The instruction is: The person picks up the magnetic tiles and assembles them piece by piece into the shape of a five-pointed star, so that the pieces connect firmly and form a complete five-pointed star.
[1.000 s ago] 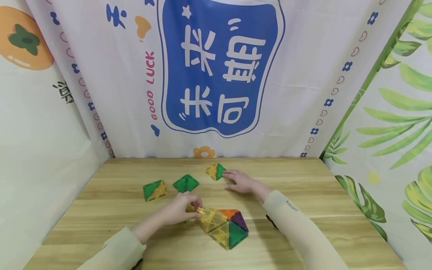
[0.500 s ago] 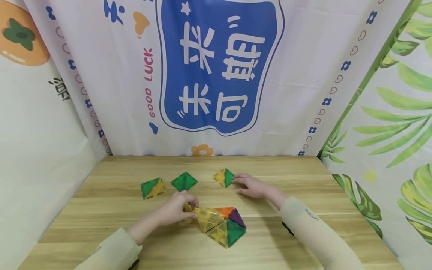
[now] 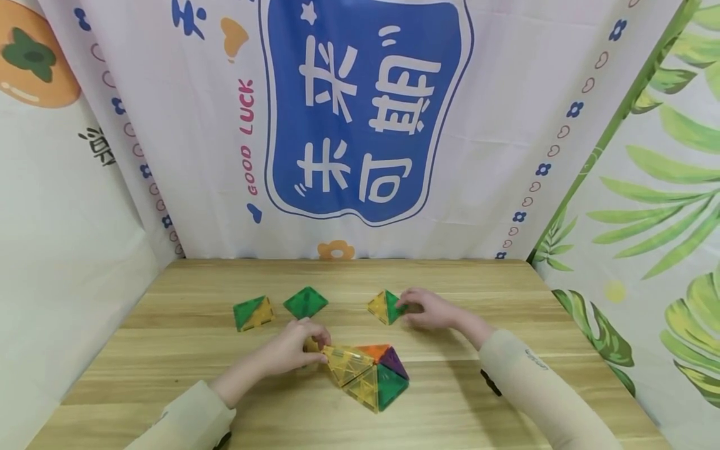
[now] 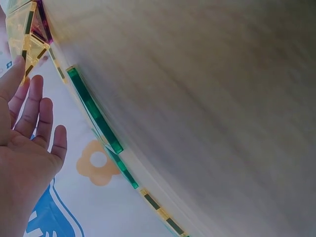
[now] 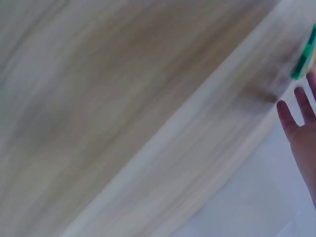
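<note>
A built piece of see-through magnetic tiles (image 3: 360,378) stands near the table's front middle, with yellow, orange, purple and green triangles leaning together. My left hand (image 3: 298,347) pinches its left yellow corner between thumb and forefinger; the left wrist view shows the thumb (image 4: 14,79) at that corner, the other fingers loosely extended. Farther back on the right, my right hand (image 3: 433,309) holds the green corner of a flat yellow-and-green tile pair (image 3: 381,306). Only the green edge (image 5: 302,59) of that pair shows in the right wrist view, at the fingertips.
Behind my left hand a green tile pair (image 3: 305,302) lies flat. To its left is another green-and-yellow pair (image 3: 253,312). The wooden table (image 3: 169,375) ends at a printed cloth (image 3: 495,156) at the back. Part of a yellow tile (image 3: 311,345) shows behind my left fingers.
My right hand has drawn the yellow-and-green tile pair to the right and nearer me along the table. The left hand keeps its pinch on the built piece. The view has shifted slightly.
</note>
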The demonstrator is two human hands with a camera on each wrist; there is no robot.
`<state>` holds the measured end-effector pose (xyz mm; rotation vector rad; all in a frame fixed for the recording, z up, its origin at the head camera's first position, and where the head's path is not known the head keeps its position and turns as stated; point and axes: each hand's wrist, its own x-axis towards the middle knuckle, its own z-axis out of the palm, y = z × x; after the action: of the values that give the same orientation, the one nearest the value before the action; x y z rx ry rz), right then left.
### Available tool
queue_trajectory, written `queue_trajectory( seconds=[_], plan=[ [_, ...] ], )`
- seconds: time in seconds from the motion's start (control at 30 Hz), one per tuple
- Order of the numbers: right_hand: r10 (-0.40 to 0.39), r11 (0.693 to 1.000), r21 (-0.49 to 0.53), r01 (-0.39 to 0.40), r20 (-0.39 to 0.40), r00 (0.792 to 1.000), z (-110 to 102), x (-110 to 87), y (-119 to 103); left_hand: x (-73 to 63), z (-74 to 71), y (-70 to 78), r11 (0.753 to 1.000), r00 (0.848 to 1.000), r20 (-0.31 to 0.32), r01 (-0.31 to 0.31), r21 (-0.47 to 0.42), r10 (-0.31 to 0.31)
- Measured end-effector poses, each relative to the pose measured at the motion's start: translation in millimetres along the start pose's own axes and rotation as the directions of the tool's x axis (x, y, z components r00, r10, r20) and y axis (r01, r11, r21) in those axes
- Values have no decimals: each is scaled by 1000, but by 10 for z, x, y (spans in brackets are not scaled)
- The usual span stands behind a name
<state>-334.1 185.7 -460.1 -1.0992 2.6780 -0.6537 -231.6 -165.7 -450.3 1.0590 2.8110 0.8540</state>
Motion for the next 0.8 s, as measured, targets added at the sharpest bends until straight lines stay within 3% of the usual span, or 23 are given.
queue_trajectory(
  seconds=[0.1,0.23,0.4,0.8],
  plan=[
    [33,999,-6,-33,-20,999,10,110,-58,-9,-5,-6,1000,1000,1,8,-4,-8],
    [63,997,-40,-62,18,998,49,248,-103,-12,-2,-16,1000,1000,7,20,-5,-20],
    [55,997,-50,-52,44,998,116,371,-54,-14,13,-21,1000,1000,10,27,-7,-27],
    [12,998,-69,-10,24,1000,162,413,60,-30,43,-7,999,1000,9,30,-22,-30]
  ],
)
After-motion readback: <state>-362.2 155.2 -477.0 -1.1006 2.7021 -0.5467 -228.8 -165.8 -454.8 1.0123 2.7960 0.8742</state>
